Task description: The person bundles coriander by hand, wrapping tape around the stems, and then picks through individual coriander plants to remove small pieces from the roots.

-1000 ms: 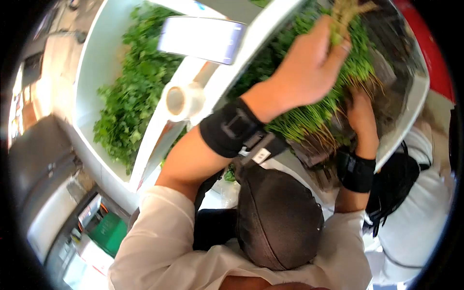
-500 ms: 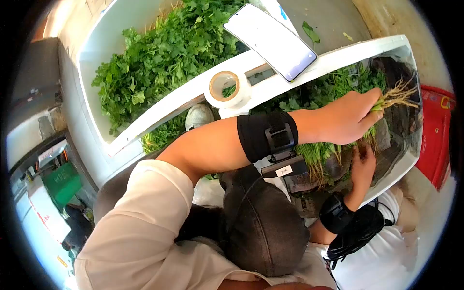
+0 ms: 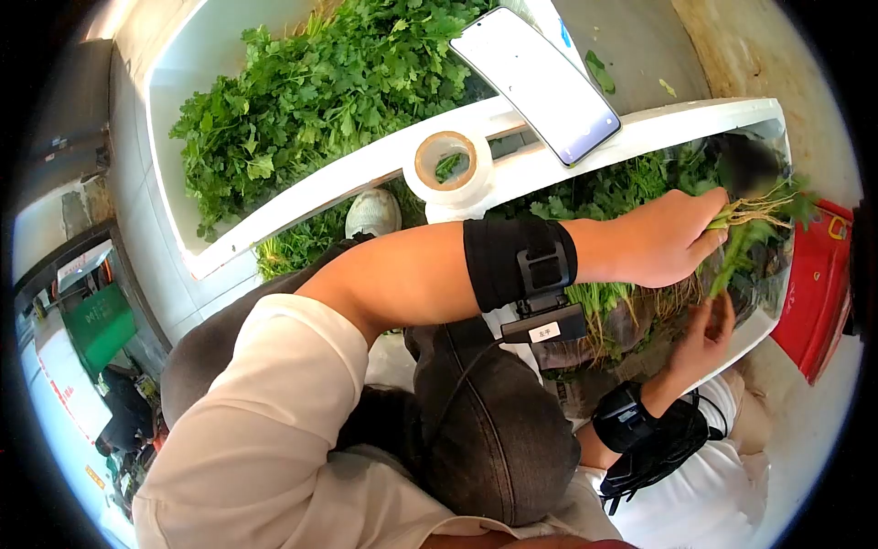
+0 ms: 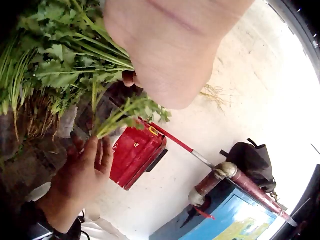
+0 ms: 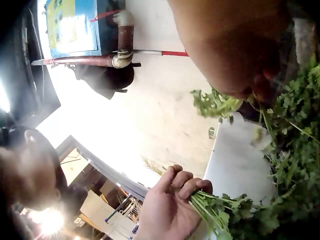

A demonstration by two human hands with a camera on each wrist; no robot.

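In the head view my left hand [image 3: 645, 240] grips a small bunch of cilantro, its pale roots [image 3: 761, 209] sticking out past the thumb side. The stems and leaves [image 5: 225, 212] of that bunch hang from the fist in the right wrist view. Just below and nearer, my right hand [image 3: 702, 340] pinches a leafy cilantro sprig [image 3: 734, 265] between thumb and fingers. That sprig [image 4: 122, 117] points up and away from the fingertips in the left wrist view. Beneath both hands lie more cilantro plants [image 3: 594, 306], roots toward me, in a white box [image 3: 754, 337].
A second white box [image 3: 165, 169] at the left holds leafy cilantro [image 3: 320, 110]. On the rim between sit a tape roll [image 3: 446, 165] and a phone [image 3: 540, 87]. Something red [image 3: 819, 297] stands beyond the right end. Another person in white [image 3: 704, 480] is close at lower right.
My right hand has come up from the root ends in the box with a sprig pinched in it. My left hand keeps its bunch and has swung right and lower in the view.
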